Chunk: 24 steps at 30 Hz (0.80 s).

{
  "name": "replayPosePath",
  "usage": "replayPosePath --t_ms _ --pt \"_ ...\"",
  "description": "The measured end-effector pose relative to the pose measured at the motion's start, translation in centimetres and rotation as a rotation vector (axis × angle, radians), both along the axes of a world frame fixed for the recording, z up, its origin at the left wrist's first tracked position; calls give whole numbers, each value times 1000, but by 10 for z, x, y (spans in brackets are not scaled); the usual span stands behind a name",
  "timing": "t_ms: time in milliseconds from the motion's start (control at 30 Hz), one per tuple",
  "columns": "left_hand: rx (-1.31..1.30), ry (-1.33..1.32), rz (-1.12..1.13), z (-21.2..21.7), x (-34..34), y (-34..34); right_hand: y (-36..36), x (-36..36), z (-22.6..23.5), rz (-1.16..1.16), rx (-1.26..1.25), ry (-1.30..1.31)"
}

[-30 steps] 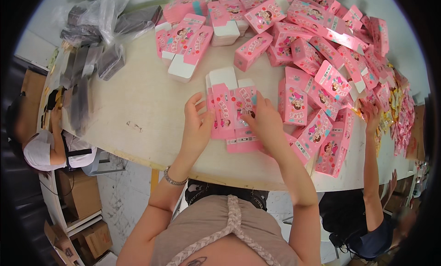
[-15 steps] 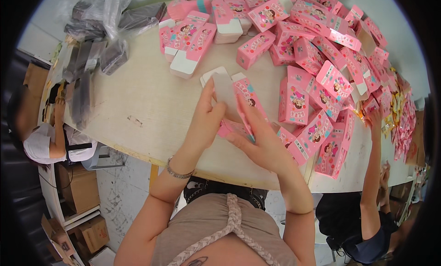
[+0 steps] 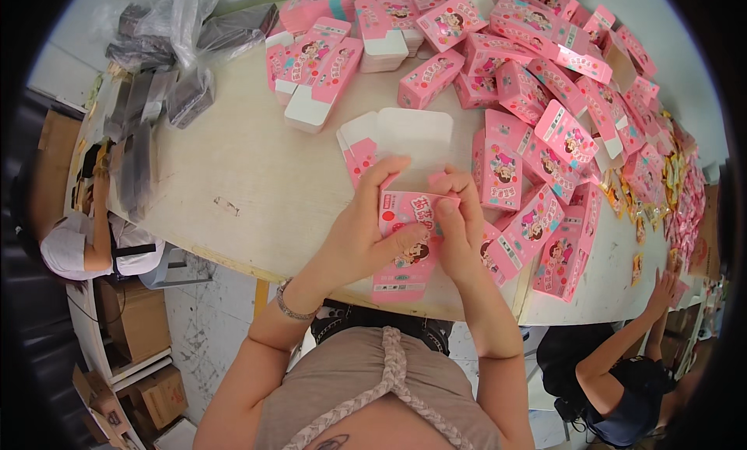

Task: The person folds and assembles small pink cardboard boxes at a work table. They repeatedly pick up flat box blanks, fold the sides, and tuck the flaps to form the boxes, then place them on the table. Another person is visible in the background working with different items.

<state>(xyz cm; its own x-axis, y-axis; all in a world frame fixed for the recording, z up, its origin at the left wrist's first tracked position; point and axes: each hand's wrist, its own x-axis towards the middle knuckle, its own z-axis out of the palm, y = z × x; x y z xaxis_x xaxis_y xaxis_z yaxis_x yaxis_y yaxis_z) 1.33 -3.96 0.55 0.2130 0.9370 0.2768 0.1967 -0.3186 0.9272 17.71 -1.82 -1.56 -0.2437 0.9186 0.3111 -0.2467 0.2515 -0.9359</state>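
Nearest of all, both hands meet over the near edge of the pale table [image 3: 233, 178], gripping one pink carton [image 3: 408, 252] between them. The left hand [image 3: 358, 232] clasps the carton's left side, thumb laid across its printed face and fingers curled over the top; a thin bracelet [image 3: 286, 304] circles that wrist. The right hand [image 3: 459, 224] pinches the carton's upper right edge, fingers bent down onto it. The carton hangs over the table's near edge, its lower end pointing toward the person's body.

Just beyond the hands lies a flat, unfolded box blank [image 3: 405, 139] (white inner side up, pink flaps at its left). To the right of it a heap of assembled pink boxes [image 3: 560, 123] spreads toward the far right of the table. Farther off, left of centre, sits a stack of flat pink blanks [image 3: 311, 73]. At the far left corner are clear plastic bags [image 3: 179, 22] over dark packets [image 3: 140, 115].

At the near right, another person's arm [image 3: 630, 341] reaches up to the table edge
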Motion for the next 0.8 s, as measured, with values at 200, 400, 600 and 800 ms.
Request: replayPosePath --t_ms 200,400,600,800 --pt "-335 -39 -109 22 -4 -9 8 -14 29 -128 -35 193" --pt "-144 -82 -20 11 -6 -13 10 -1 45 138 -234 196" --pt "73 -111 -94 12 -14 -12 3 8 61 159 -224 14" --pt "19 -146 -95 7 -22 -14 -10 13 70 187 73 -338"
